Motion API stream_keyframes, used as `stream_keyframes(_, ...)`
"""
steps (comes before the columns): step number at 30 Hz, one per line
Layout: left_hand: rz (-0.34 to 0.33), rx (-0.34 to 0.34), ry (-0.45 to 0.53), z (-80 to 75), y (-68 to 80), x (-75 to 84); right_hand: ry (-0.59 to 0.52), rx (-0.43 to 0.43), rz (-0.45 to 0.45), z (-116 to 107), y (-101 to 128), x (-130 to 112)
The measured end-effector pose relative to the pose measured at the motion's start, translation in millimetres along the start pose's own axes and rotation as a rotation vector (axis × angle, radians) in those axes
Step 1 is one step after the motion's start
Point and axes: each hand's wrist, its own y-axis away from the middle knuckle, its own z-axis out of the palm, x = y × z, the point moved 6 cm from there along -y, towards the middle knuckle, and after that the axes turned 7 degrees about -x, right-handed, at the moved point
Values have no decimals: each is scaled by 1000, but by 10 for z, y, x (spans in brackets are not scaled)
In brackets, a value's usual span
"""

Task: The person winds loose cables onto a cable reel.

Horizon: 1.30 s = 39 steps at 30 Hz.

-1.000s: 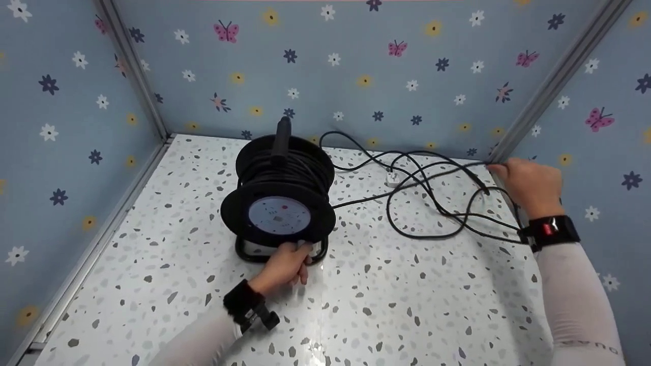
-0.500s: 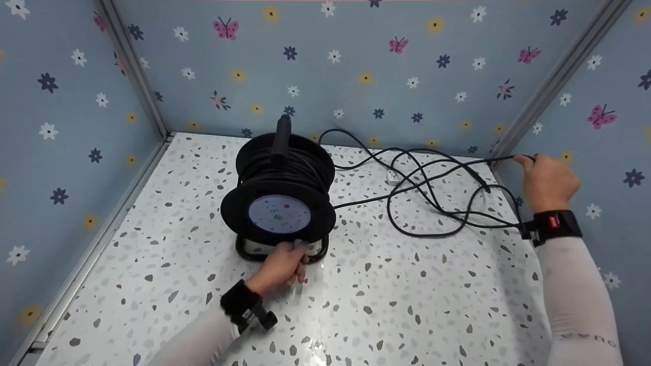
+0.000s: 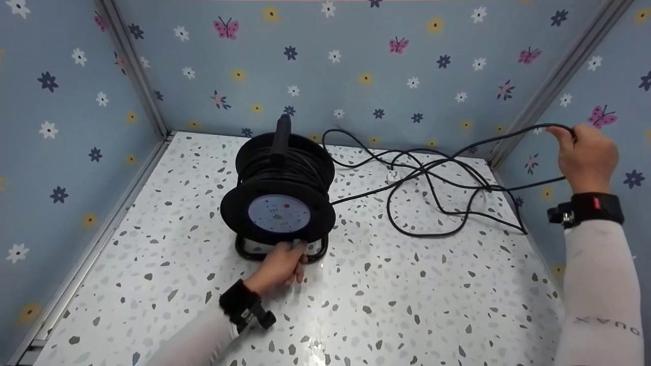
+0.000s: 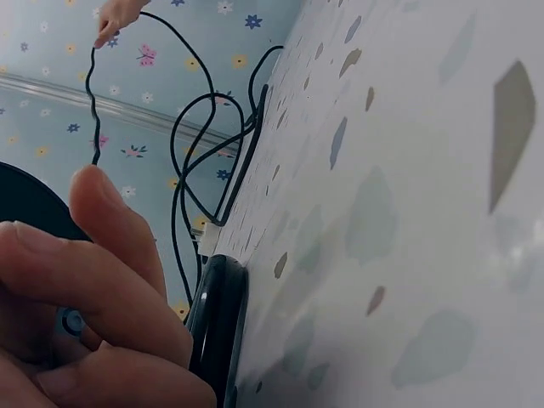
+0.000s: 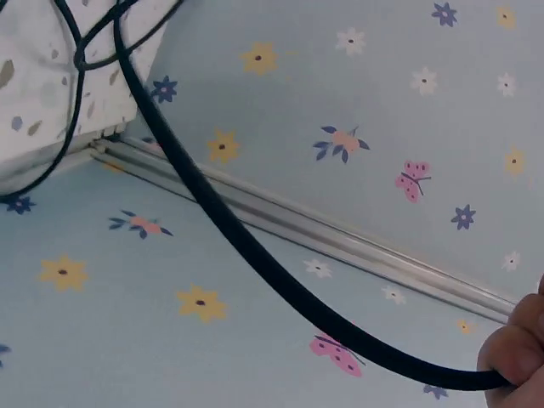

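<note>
So here's the setup: a black cable reel stands on its metal frame on the speckled counter, round socket face pointing toward the camera, carry handle sticking up at the back. The left hand sits right at the bottom of the reel, fingers curled against the frame's lower bar and the rim of the front disc. My guess is it's there to pin the reel down so it doesn't skid or tip while the cord is being tugged.

The right hand is way over on the right, lifted well off the counter, up beside the flowery wall panel. Its fingers are closed on the black cable, pinching it so the cord arcs down from the hand toward the back right corner. In the right wrist view you can see the cord running straight out of the fingertips, fairly taut near the hand.

The rest of the cable is a loose tangle of loops on the counter between the reel and the right wall, with one strand leading back into the reel's side. A small white thing lies among the loops near the back; too small to tell what it is. So reel under the left hand, cord end in the right, slack in between.
</note>
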Motion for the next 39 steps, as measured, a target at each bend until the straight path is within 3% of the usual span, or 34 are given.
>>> stream_keyframes(9, -29, 31, -21, -72, 28, -44, -149, -189, -17, 139, 145, 252)
stream_keyframes(11, -34, 42, -25, -85, 38, -55, -167, -205, 17, 142, 164, 290)
stream_keyframes(16, -32, 65, -34, -99, 57, -52, -160, -58, 208, 1, 146, 314)
stream_keyframes(18, -30, 76, -30, -105, 63, -49, -144, -8, 246, -52, 136, 281)
stream_keyframes(21, -32, 85, -23, -118, 72, -54, -145, 5, 200, -80, 117, 204)
stream_keyframes(25, -40, 91, -19, -160, 91, -77, -195, -45, 105, -84, 125, 167)
stream_keyframes(30, -35, 108, -12, -241, 119, -109, -238, -133, 124, -28, 175, 263)
stream_keyframes(35, -29, 128, -1, -302, 155, -120, -139, -222, 70, 63, 181, 263)
stream_keyframes(39, -50, 146, 45, -337, 196, -145, 6, -256, -1, -22, 104, 170)
